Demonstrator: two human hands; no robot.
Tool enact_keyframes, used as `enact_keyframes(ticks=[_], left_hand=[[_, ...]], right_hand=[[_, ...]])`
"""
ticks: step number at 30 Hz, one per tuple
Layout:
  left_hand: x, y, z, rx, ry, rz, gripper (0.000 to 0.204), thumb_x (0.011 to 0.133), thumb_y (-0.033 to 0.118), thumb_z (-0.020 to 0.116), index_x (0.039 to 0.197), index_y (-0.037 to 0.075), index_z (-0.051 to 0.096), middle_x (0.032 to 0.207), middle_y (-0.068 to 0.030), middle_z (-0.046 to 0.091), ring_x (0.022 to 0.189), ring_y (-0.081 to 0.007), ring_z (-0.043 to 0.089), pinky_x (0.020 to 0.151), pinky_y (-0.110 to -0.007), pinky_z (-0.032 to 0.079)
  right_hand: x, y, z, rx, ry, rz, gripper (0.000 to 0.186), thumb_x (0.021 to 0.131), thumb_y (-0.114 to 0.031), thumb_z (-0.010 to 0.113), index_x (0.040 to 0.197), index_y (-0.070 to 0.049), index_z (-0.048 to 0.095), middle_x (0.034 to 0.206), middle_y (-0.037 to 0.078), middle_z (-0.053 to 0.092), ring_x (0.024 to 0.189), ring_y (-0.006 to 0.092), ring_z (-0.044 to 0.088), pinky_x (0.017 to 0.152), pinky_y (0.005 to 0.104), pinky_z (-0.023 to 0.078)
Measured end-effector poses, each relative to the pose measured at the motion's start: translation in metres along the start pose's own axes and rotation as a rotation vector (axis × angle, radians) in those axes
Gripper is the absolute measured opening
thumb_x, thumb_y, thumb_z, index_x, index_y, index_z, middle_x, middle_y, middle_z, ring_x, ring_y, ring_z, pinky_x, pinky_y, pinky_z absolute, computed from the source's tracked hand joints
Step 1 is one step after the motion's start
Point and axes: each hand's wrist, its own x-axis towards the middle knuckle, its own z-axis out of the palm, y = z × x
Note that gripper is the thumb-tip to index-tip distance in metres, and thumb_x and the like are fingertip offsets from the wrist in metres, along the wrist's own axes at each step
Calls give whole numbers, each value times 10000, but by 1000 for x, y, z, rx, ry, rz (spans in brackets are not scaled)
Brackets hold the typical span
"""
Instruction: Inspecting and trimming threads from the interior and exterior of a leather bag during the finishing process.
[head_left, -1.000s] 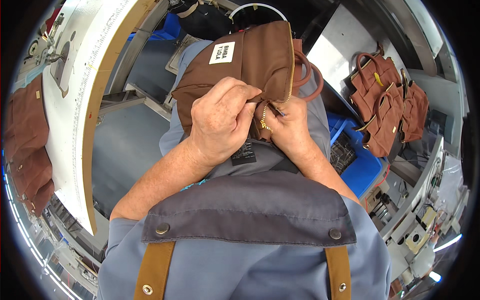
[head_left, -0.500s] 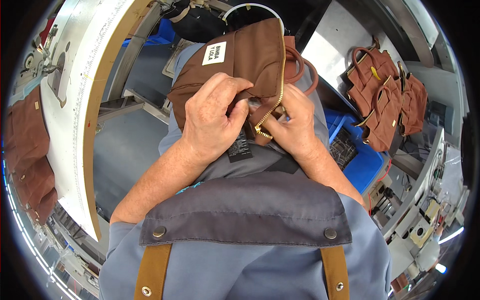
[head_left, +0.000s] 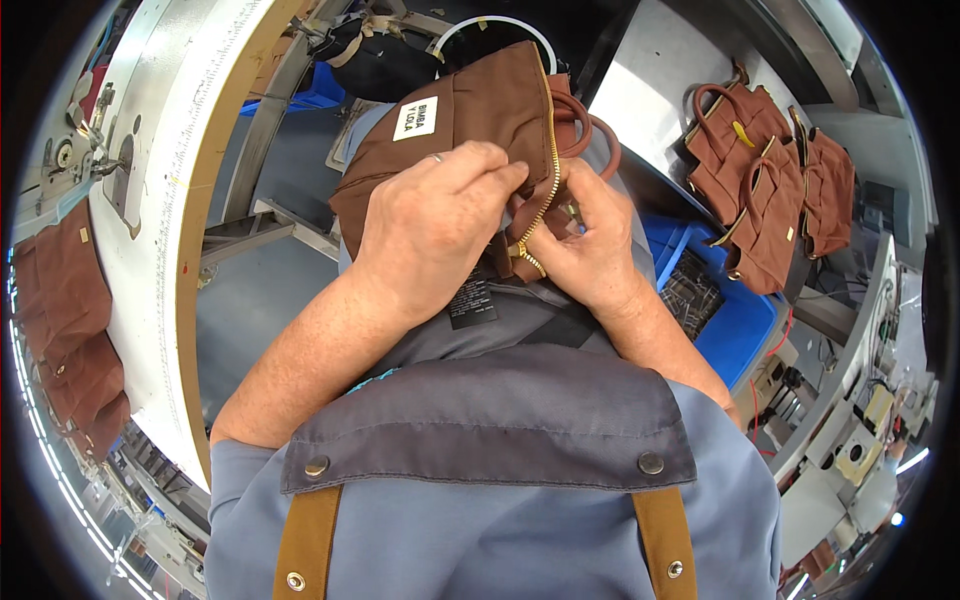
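Across my lap lies a brown fabric bag (head_left: 490, 105), its lining outward, with a white label (head_left: 415, 118) sewn on. A gold-toothed zipper (head_left: 548, 190) runs down its right edge and curls at the lower end. My left hand (head_left: 435, 225) is closed, thumb and fingers pinching the bag's fabric beside the zipper. My right hand (head_left: 590, 235) is closed on the zipper edge near its lower end; the thumb lies by the teeth. Beneath my left hand hangs a black care tag (head_left: 472, 302). Two rounded brown handles (head_left: 605, 150) stick out behind the bag.
At the right, several brown handbags (head_left: 770, 190) rest on a metal surface. A blue bin (head_left: 735, 330) holding small dark pieces stands below them. On the left is a white sewing table (head_left: 170, 260) with a wooden edge, and more brown bags (head_left: 70, 320) lie beyond it.
My left hand has moved up and right along the bag's edge, its fingers now closer to the zipper. My right hand has shifted slightly. The bag has slid a little left in view.
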Motion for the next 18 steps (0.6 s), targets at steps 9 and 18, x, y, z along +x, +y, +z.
enact_keyframes(ticks=[9,18], left_hand=[[10,8,-4,339,-79,214,217,732,47,739,945,31,706,913,-34,664,721,-189,624,602,-319,469],[-9,1,13,233,57,127,217,722,-35,707,932,14,681,885,-66,644,712,-203,637,587,-313,493]], right_hand=[[-1,4,-3,-27,-34,22,253,642,10,698,883,-40,643,719,93,628,637,264,646,580,350,504],[-1,0,-4,-117,-72,-14,249,654,-4,704,891,-66,662,723,87,641,686,281,652,601,380,506]])
